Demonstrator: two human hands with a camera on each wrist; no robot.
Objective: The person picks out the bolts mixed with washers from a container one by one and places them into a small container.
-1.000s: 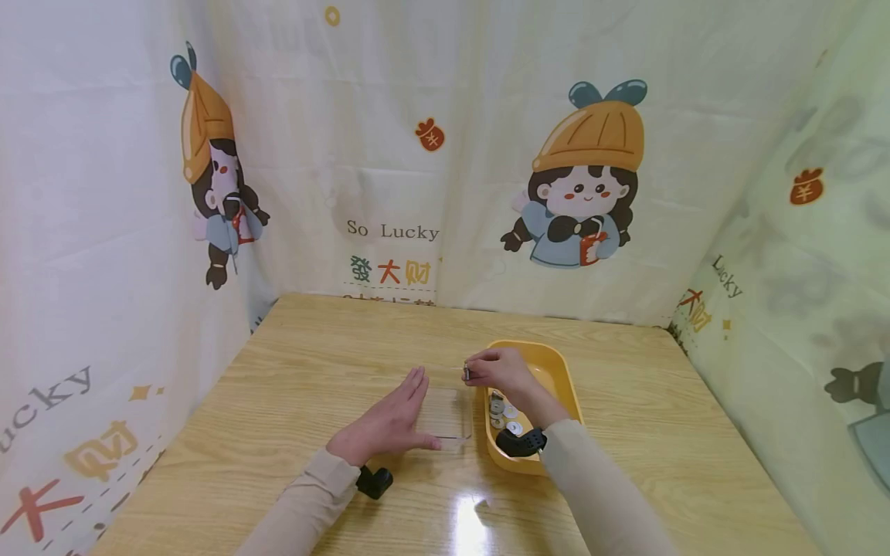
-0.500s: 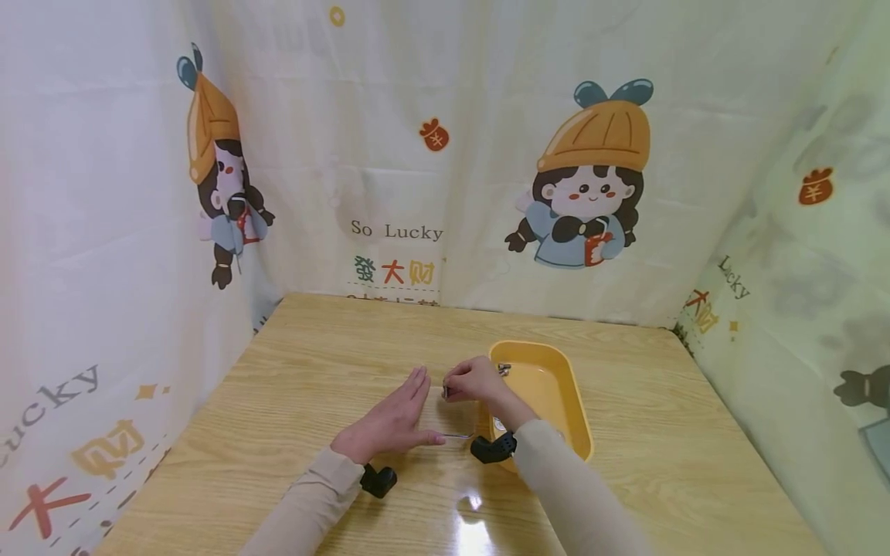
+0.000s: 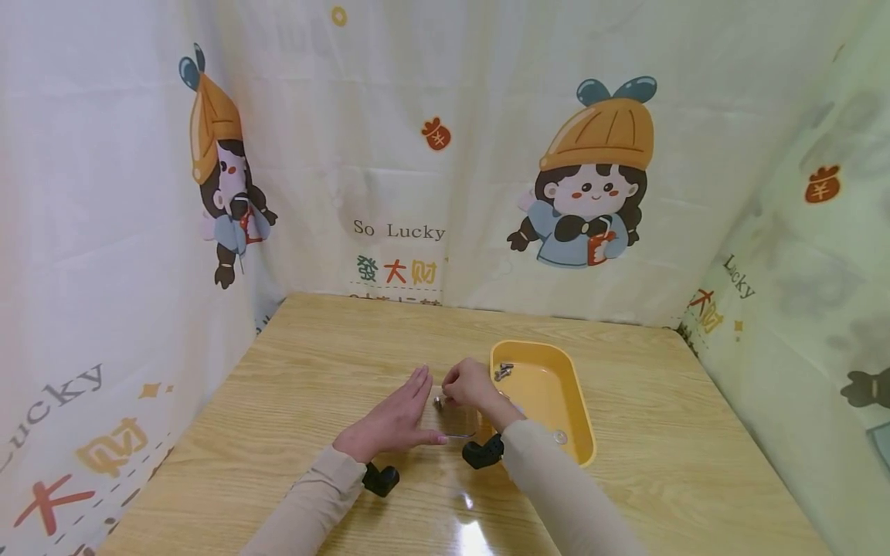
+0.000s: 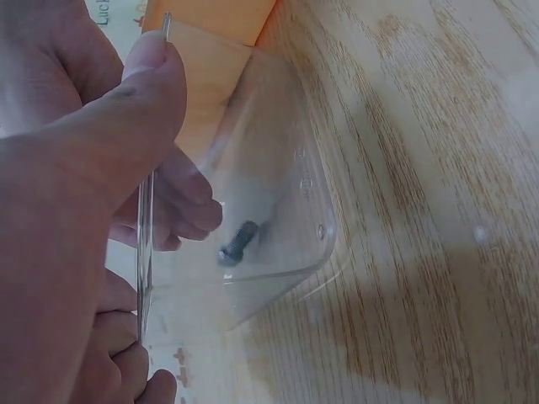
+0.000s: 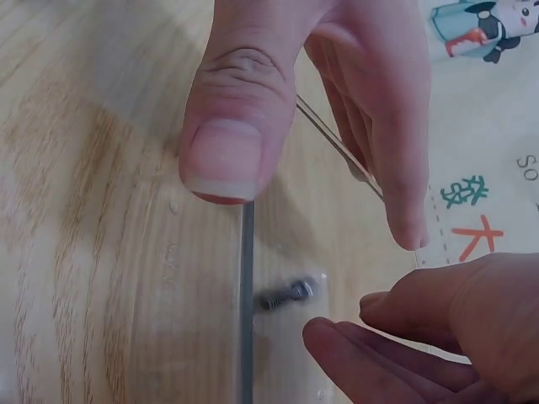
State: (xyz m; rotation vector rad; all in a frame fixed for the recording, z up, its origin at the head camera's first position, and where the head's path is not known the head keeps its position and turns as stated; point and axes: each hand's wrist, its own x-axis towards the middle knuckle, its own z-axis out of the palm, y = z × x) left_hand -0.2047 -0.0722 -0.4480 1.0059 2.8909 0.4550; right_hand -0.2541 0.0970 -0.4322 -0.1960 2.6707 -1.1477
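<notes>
A clear plastic box (image 3: pixel 460 421) stands on the table, its bottom corner (image 4: pixel 316 236) plain in the left wrist view. My left hand (image 3: pixel 385 425) holds it, thumb along the near wall and fingers along the far one. Over the box is my right hand (image 3: pixel 476 386), thumb and fingertips slightly parted, with nothing seen between them. Just off those fingertips is a small metal bolt (image 5: pixel 288 295), blurred in the right wrist view. The left wrist view shows the bolt (image 4: pixel 238 244) inside the box's outline; whether it touches the bottom I cannot tell.
To the right, a yellow tray (image 3: pixel 586 421) stands close beside the box. Several bolts (image 3: pixel 504 371) lie at its far left, and a washer (image 3: pixel 560 437) near its front right. Printed curtains (image 3: pixel 480 193) rise behind the wooden table (image 3: pixel 334 332) and along both sides.
My right hand has moved left from above the tray to over the box, carrying the bolt, and has let go of it. The left hand has stayed at the box.
</notes>
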